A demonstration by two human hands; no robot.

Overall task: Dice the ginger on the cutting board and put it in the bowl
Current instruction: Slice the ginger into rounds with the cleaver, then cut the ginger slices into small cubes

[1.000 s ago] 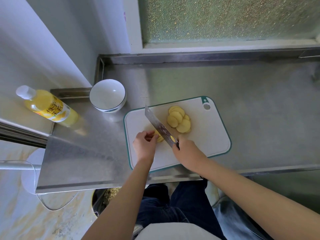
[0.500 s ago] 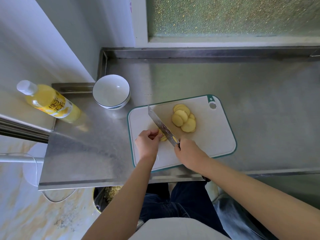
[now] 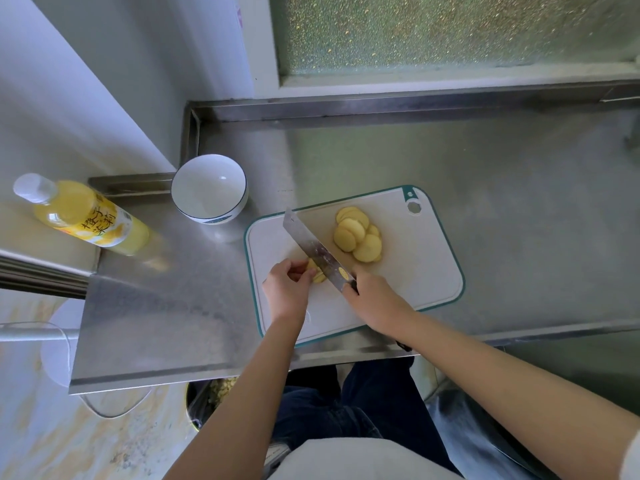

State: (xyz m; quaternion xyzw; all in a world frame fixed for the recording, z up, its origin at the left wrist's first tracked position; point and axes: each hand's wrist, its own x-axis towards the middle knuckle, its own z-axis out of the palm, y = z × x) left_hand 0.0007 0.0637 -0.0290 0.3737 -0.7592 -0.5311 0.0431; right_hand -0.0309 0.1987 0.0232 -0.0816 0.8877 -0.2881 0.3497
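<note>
A white cutting board (image 3: 422, 271) with a teal rim lies on the steel counter. On its far half sits a fanned pile of ginger slices (image 3: 358, 233). My left hand (image 3: 287, 289) pinches a small ginger piece (image 3: 317, 271) against the board. My right hand (image 3: 377, 299) grips the handle of a cleaver (image 3: 313, 245), whose blade rests right beside the ginger piece; a slice sticks to the blade. An empty white bowl (image 3: 209, 192) stands left of the board.
A bottle of yellow drink (image 3: 83, 216) lies on a ledge at the left. The steel counter (image 3: 519, 202) has a raised back rim under a frosted window. A bin (image 3: 207, 400) with scraps shows below the counter's front edge.
Both hands hold their grips on ginger and cleaver. The cleaver stays at the ginger piece with little visible shift; the view itself has moved slightly.
</note>
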